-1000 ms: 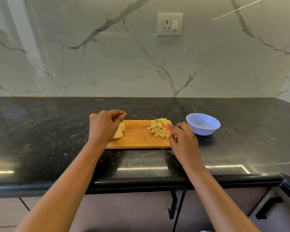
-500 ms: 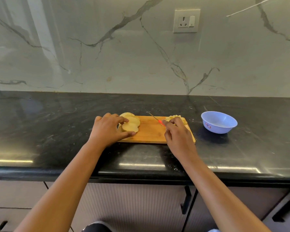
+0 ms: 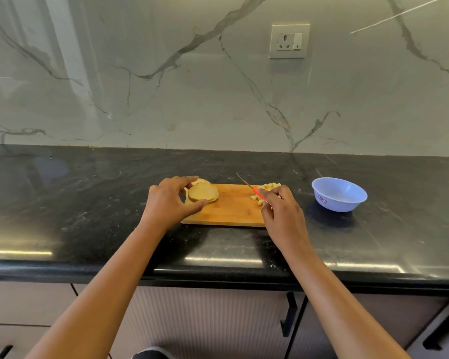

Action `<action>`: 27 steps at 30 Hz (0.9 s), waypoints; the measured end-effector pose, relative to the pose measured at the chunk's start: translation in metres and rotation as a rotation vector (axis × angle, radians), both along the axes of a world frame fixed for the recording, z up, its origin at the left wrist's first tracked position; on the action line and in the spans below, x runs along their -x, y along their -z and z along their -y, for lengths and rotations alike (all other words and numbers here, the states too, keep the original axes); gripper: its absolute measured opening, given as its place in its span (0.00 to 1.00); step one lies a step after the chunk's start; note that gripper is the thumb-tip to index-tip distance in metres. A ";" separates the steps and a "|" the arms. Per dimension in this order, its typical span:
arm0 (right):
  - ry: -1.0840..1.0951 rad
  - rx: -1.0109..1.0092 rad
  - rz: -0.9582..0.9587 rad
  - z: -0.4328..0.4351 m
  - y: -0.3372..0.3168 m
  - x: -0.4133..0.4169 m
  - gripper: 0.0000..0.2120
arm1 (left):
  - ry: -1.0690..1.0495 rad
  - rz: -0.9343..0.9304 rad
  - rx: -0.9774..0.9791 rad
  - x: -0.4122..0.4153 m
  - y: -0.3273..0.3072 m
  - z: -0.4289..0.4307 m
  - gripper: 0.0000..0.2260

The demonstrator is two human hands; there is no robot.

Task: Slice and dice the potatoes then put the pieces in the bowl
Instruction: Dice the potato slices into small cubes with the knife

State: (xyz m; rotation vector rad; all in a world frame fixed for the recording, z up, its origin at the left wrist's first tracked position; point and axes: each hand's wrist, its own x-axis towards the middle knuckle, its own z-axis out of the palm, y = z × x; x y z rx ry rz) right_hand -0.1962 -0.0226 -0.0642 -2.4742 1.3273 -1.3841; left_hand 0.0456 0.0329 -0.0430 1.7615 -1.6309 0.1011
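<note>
Gripping with left grip stack of pale round potato slices, with right grip thin red-handled knife. Beyond right grip, small yellow potato dice on wooden cutting board; further right, light blue plastic bowl on black tabletop.

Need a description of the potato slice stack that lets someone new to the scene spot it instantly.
On the black countertop, a wooden cutting board lies straight ahead of the person. The potato slices are stacked at its left end, gripped by the left hand. Unlike the diced cubes at the right end beside the knife, they are broad, flat rounds.
</note>
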 end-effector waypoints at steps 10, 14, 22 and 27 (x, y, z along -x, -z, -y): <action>0.012 -0.129 0.136 0.001 -0.003 0.007 0.18 | 0.118 -0.175 0.027 0.018 -0.005 0.010 0.21; 0.036 -0.199 0.224 0.004 -0.005 0.013 0.17 | 0.114 0.055 -0.013 0.045 -0.008 0.026 0.23; 0.077 -0.253 0.289 0.012 -0.006 0.019 0.16 | -0.008 0.347 -0.301 0.076 -0.013 0.055 0.27; 0.074 -0.244 0.302 0.014 -0.005 0.019 0.17 | -0.018 0.218 -0.285 0.068 -0.013 0.053 0.22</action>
